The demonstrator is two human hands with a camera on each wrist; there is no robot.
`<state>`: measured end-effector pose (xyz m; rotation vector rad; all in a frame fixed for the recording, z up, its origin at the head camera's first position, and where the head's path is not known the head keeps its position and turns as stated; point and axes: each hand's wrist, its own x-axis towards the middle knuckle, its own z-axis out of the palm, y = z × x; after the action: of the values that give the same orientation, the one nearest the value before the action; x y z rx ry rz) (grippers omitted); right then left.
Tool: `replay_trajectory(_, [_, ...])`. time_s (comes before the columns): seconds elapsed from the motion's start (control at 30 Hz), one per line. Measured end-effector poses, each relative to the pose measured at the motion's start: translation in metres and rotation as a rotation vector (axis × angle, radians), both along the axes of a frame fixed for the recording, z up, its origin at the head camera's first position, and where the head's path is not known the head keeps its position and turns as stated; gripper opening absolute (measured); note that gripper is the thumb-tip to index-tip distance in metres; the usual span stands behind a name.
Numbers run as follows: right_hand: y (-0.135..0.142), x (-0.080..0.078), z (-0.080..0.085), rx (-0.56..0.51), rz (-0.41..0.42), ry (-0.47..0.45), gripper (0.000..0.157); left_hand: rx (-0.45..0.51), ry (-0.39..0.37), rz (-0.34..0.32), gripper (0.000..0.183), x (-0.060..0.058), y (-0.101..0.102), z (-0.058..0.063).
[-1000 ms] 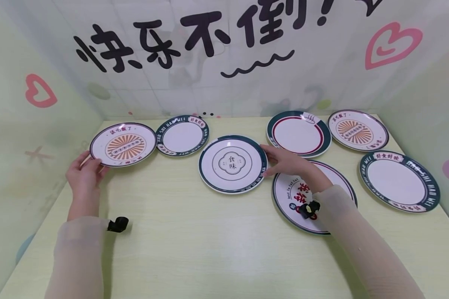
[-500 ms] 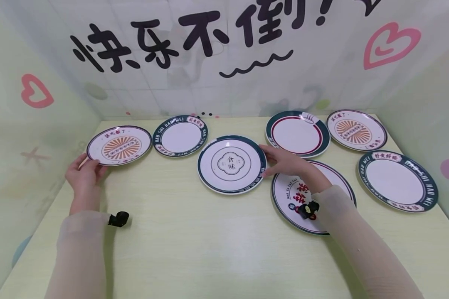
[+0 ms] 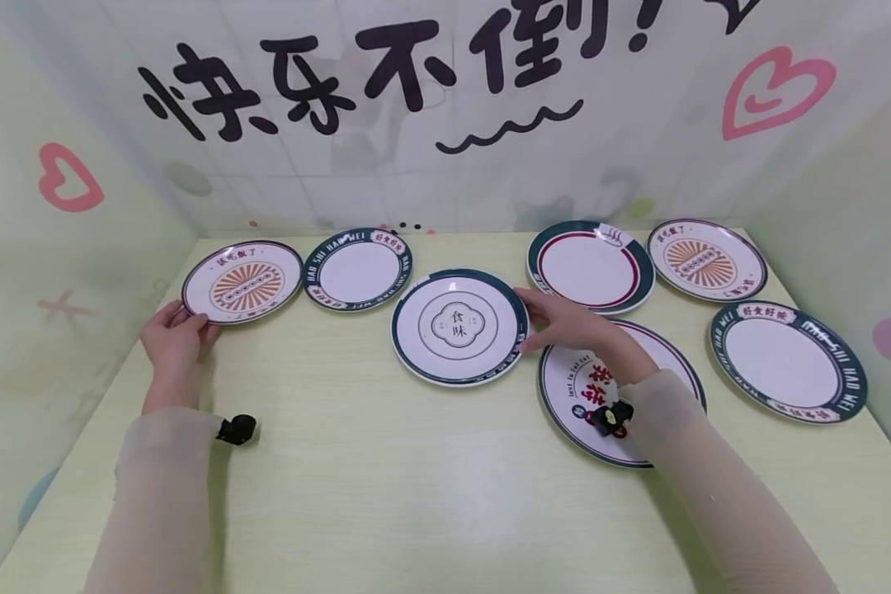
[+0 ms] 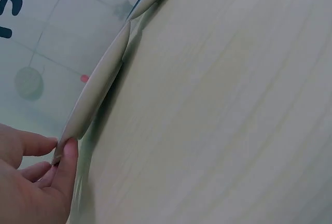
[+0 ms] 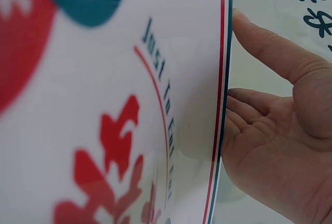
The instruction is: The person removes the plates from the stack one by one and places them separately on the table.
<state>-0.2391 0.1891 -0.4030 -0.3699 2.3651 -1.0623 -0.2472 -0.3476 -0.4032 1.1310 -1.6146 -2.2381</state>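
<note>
My left hand [image 3: 174, 342] pinches the left rim of a white plate [image 3: 245, 282] with an orange sunburst print, tilted above the table. In the left wrist view, the hand [image 4: 44, 172] has its thumb and fingers on the edge of that plate [image 4: 96, 92], seen edge-on. My right hand [image 3: 568, 322] rests at the right rim of a green-rimmed white plate [image 3: 460, 363], thumb and fingers spread along it. In the right wrist view, the right hand [image 5: 280, 125] is partly hidden behind a large plate with red lettering [image 5: 197, 42].
Beside the sunburst plate lies a smaller green-rimmed plate [image 3: 358, 271]. At the right are a red-ringed plate [image 3: 590, 268], a second sunburst plate [image 3: 742, 260] and another green-rimmed plate [image 3: 787, 363]. Printed walls enclose the table [image 3: 386, 495] at the back and sides.
The left hand has shifted the sunburst plate, first away from the plate beside it, then slightly back and right. The right hand and the middle plate have stayed put.
</note>
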Motion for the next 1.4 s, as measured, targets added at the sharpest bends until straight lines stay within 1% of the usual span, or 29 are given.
replay_trajectory(0.07, [0.000,0.001,0.000,-0.001,-0.002,0.000,0.096,-0.029,-0.025,-0.029,0.076,-0.001,-0.001,0.000])
replay_trajectory(0.17, [0.000,0.000,-0.001,0.001,0.002,0.002,0.096,-0.095,-0.068,-0.091,0.079,0.000,-0.001,0.001])
replay_trajectory(0.27, [0.000,-0.001,-0.001,0.003,0.007,0.003,0.096,-0.204,-0.117,-0.147,0.076,0.002,-0.001,0.001])
replay_trajectory(0.33, [0.000,-0.002,-0.001,0.004,0.008,0.003,0.096,-0.246,-0.128,-0.163,0.074,0.003,-0.001,0.002])
replay_trajectory(0.43, [0.001,-0.002,-0.001,0.001,0.008,0.004,0.097,-0.284,-0.127,-0.164,0.070,0.005,0.000,0.003])
replay_trajectory(0.5, [0.001,-0.002,-0.001,0.001,0.009,0.004,0.098,-0.280,-0.104,-0.156,0.069,0.007,0.001,0.004])
replay_trajectory(0.57, [0.001,-0.003,-0.002,0.002,0.009,0.005,0.097,-0.299,-0.090,-0.158,0.067,0.008,0.003,0.006])
replay_trajectory(0.7, [0.001,-0.003,-0.003,0.008,0.009,0.007,0.097,-0.331,-0.058,-0.173,0.066,0.011,0.006,0.010])
replay_trajectory(0.87, [0.001,-0.004,-0.003,0.004,0.012,0.010,0.096,-0.356,-0.016,-0.187,0.064,0.012,0.013,0.016])
replay_trajectory(1.03, [0.001,-0.003,-0.001,0.005,0.012,0.008,0.096,-0.354,0.019,-0.208,0.063,0.013,0.020,0.021])
replay_trajectory(1.2, [0.001,-0.002,-0.001,0.002,0.018,0.018,0.097,-0.371,0.064,-0.234,0.062,0.015,0.030,0.023])
replay_trajectory(1.3, [0.001,-0.002,-0.001,-0.001,0.021,0.019,0.097,-0.349,0.103,-0.246,0.062,0.017,0.037,0.024])
replay_trajectory(1.4, [0.001,-0.003,-0.001,0.001,0.020,0.015,0.097,-0.330,0.125,-0.274,0.062,0.020,0.044,0.024])
